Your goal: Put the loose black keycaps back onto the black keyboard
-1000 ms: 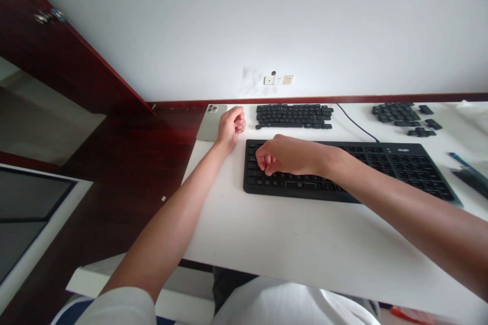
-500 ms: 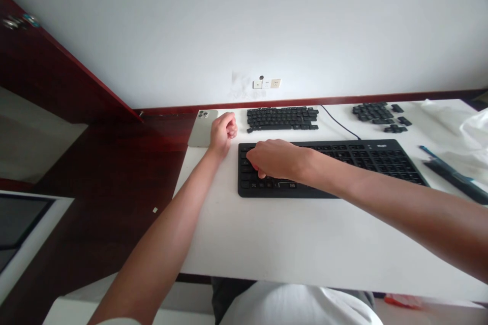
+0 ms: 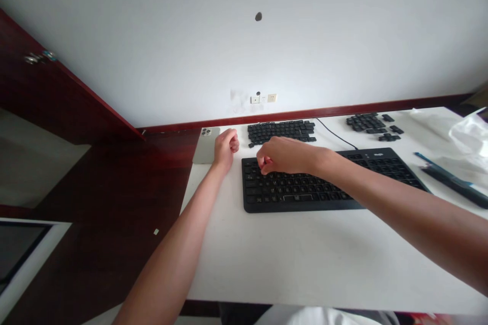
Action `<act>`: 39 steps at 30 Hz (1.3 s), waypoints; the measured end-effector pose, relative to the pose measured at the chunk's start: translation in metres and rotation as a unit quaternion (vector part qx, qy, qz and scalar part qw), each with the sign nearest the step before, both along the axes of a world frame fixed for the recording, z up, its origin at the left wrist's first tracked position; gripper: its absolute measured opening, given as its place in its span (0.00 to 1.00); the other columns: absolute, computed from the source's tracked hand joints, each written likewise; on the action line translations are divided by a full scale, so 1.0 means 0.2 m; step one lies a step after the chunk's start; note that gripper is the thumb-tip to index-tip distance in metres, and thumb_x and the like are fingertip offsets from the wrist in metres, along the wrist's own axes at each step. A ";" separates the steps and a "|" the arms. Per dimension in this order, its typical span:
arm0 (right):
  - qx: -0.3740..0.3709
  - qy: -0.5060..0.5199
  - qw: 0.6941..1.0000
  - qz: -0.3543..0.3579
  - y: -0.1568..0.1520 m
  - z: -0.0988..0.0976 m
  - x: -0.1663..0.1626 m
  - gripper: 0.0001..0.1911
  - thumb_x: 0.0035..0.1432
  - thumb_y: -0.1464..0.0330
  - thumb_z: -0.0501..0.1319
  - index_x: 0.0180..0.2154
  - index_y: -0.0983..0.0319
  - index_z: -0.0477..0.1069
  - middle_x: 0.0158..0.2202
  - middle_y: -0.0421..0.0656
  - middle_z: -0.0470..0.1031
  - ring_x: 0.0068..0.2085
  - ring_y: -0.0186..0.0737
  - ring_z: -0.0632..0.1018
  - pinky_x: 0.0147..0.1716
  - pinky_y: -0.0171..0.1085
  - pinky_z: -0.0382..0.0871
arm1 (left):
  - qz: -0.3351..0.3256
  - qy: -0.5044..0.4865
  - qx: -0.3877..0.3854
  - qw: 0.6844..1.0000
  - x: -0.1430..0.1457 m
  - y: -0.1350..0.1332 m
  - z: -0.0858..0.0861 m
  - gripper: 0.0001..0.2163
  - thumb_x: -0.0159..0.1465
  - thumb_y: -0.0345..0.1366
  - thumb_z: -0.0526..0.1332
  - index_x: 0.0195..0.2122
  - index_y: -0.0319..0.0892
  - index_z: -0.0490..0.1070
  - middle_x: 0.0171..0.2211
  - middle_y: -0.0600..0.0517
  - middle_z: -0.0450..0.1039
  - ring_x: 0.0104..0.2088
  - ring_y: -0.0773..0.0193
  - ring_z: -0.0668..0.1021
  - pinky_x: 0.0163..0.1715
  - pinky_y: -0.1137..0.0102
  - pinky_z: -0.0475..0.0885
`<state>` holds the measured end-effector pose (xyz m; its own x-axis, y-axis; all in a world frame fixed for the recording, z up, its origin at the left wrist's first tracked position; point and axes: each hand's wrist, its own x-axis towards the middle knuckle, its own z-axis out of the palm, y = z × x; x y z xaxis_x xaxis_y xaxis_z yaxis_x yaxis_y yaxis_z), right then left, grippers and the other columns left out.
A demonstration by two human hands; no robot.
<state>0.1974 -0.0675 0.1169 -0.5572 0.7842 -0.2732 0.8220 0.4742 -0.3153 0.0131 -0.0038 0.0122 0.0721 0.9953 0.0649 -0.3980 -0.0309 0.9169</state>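
A black keyboard (image 3: pixel 335 183) lies on the white desk (image 3: pixel 290 259). My right hand (image 3: pixel 284 156) hovers over its upper left keys with the fingers curled in a pinch; what they hold, if anything, is hidden. My left hand (image 3: pixel 225 146) rests in a loose fist on the desk just left of the keyboard, beside a phone (image 3: pixel 205 146) lying face down. A block of loose black keycaps (image 3: pixel 280 131) is laid out behind the keyboard, and a smaller group of keycaps (image 3: pixel 371 124) lies at the back right.
A cable (image 3: pixel 333 134) runs from the keyboard toward the wall. A dark flat tool with a blue strip (image 3: pixel 452 177) and a clear plastic bag (image 3: pixel 470 137) lie at the right. Dark red wooden furniture (image 3: pixel 114 183) borders the desk's left edge. Wall sockets (image 3: pixel 263 98) sit above the desk.
My right hand has lifted from the keyboard's lower left keys up toward its top row, fingers pinched. My left fist stays beside the phone. The camera has tilted upward.
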 end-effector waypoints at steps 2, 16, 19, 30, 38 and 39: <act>0.083 0.035 0.995 -0.031 0.07 0.00 0.04 0.10 0.65 0.70 0.64 0.43 0.57 0.85 0.41 0.45 0.85 0.39 0.44 0.82 0.35 0.39 0.68 | 0.001 -0.010 0.003 1.000 0.00 0.01 -0.01 0.18 0.60 0.39 0.67 0.21 0.42 0.59 0.18 0.61 0.48 0.18 0.75 0.56 0.19 0.76 0.51; 0.145 0.043 0.985 -0.084 0.35 -0.21 0.03 0.19 0.66 0.71 0.56 0.48 0.57 0.85 0.46 0.48 0.85 0.45 0.50 0.83 0.42 0.44 0.71 | -0.005 -0.014 -0.010 1.000 -0.01 0.01 -0.01 0.18 0.60 0.40 0.69 0.21 0.41 0.61 0.18 0.61 0.47 0.18 0.75 0.57 0.20 0.77 0.51; 0.141 0.039 0.986 -0.084 0.37 -0.23 0.03 0.19 0.65 0.72 0.56 0.47 0.56 0.85 0.44 0.48 0.85 0.44 0.49 0.83 0.42 0.44 0.72 | -0.012 -0.011 0.000 1.000 -0.01 0.01 -0.01 0.18 0.60 0.40 0.68 0.22 0.41 0.61 0.18 0.61 0.47 0.18 0.75 0.56 0.20 0.77 0.51; 0.132 0.030 0.988 -0.070 0.36 -0.22 -0.12 0.17 0.65 0.73 0.58 0.45 0.57 0.86 0.42 0.49 0.86 0.42 0.48 0.84 0.41 0.41 0.72 | 0.049 -0.038 -0.007 0.998 0.00 0.00 0.00 0.19 0.61 0.41 0.67 0.21 0.42 0.58 0.18 0.62 0.45 0.17 0.75 0.55 0.19 0.76 0.50; 0.154 0.049 0.986 -0.052 0.36 -0.19 -0.19 0.18 0.61 0.74 0.62 0.50 0.59 0.84 0.44 0.49 0.85 0.44 0.46 0.82 0.41 0.40 0.72 | 0.099 -0.087 -0.013 0.991 0.00 0.00 0.03 0.20 0.64 0.44 0.62 0.21 0.42 0.56 0.17 0.61 0.45 0.16 0.76 0.51 0.17 0.75 0.46; 0.150 0.050 0.987 -0.039 0.36 -0.19 -0.19 0.18 0.60 0.73 0.63 0.51 0.58 0.83 0.45 0.48 0.85 0.45 0.46 0.82 0.42 0.40 0.72 | 0.098 -0.090 -0.014 0.991 0.00 0.00 0.03 0.20 0.64 0.44 0.62 0.21 0.42 0.57 0.16 0.61 0.45 0.16 0.76 0.51 0.17 0.75 0.46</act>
